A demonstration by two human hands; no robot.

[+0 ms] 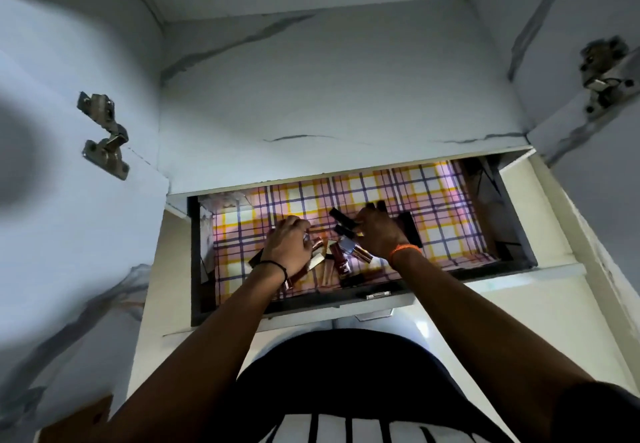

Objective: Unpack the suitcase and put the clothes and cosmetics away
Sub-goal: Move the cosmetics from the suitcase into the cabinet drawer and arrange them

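A pale marbled wardrobe interior (329,89) fills the upper part of the view, with a metal door hinge (105,136) on its left wall and a second metal hinge (604,73) on its right. Below its shelf a dark-walled drawer (512,200) stands pulled out, lined with pink, yellow and purple checked paper (433,214).

Both bare forearms reach from the bottom of the view into the drawer. The left hand (289,246), with a thin black band (275,266) at the wrist, lies knuckles up over the heap of small cosmetics (332,259) in the middle of the drawer floor; its fingers are curled down among copper-capped tubes, but whether they actually grip one cannot be told. The right hand (379,234), wearing an orange thread bracelet (405,250), has its fingers bent over a slim black tube (341,217) at the far side of the heap and seems to pinch it.

Within the heap, a dark red nail-polish bottle (337,257) lies between the two hands, and a flat black case (410,226) rests on the lining just beyond the right hand.
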